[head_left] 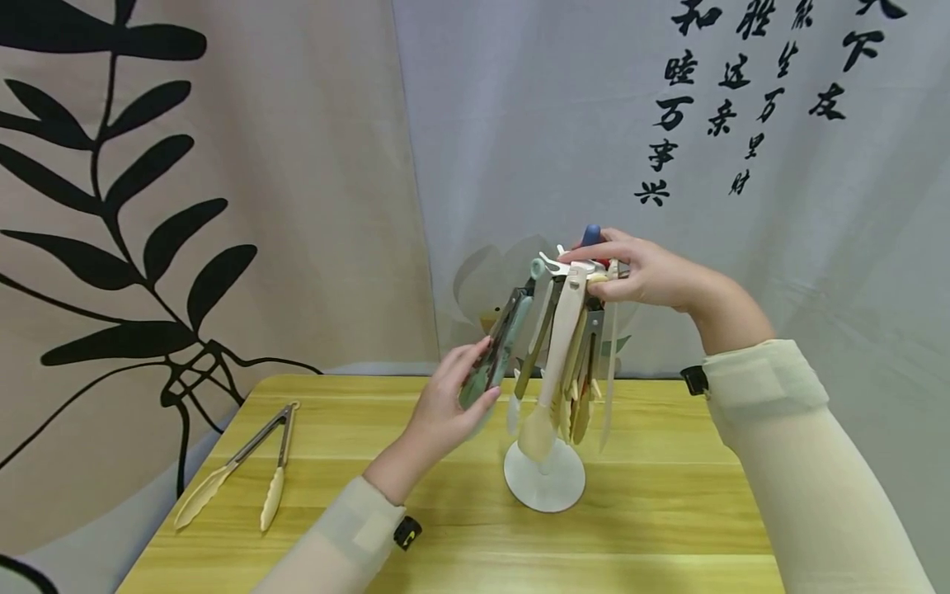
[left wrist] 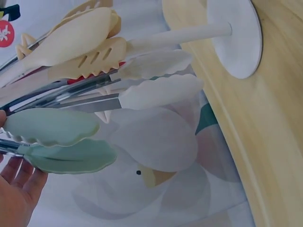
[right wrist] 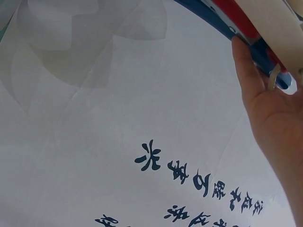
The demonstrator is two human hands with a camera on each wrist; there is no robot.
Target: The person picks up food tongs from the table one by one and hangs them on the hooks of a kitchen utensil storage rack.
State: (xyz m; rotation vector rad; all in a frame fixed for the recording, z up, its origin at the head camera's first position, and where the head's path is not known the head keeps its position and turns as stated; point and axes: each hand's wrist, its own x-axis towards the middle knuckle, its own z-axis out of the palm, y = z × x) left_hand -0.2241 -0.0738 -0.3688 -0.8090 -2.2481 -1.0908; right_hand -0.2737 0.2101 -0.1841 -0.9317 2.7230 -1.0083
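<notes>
A white utensil stand (head_left: 545, 488) with a round base stands on the table, kitchen tools hanging from its hooks. My left hand (head_left: 444, 400) grips a pair of tongs (head_left: 514, 334) with pale green scalloped heads at the stand's left side, near the heads. In the left wrist view, fingers lie beneath the green heads (left wrist: 71, 157). Up at the hook ring, my right hand (head_left: 647, 268) holds the top of the stand, index finger over the hooks and thumb below. Beside its fingers a blue handle (head_left: 591, 234) sticks up. Cream spoons (head_left: 538, 433) and slotted tools hang below.
Another pair of tongs (head_left: 202, 497), with cream heads and metal arms, lies spread on the left of the wooden table (head_left: 638, 520). Tongs with whitish heads (left wrist: 161, 92) hang beside the green ones. A printed curtain (head_left: 319, 206) hangs behind the table.
</notes>
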